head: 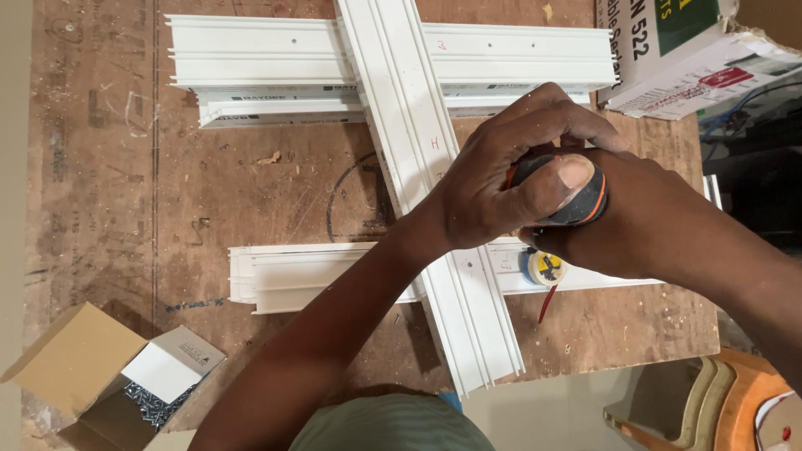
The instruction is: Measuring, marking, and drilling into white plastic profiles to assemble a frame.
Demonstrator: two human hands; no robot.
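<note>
Open board on the left, crowded middle and right

The workbench (100, 167) lay bare along its left edge and between the two crosswise white profiles (251, 54) (292, 276). The long white profile (426, 209) barred the middle, both hands (493, 184) (660, 225) closed over a screwdriver handle (568, 188) above it. A screw box (125, 376) filled the near-left corner, cartons (677, 50) the far-right.

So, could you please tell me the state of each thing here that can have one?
Small cardboard box: flaps open, screws inside.
Long white profile: lying across two other white profiles.
Black-and-orange tool handle: clasped in both hands, upright over the long profile.
Left hand: closed on the handle.
Right hand: closed on the handle.
</note>
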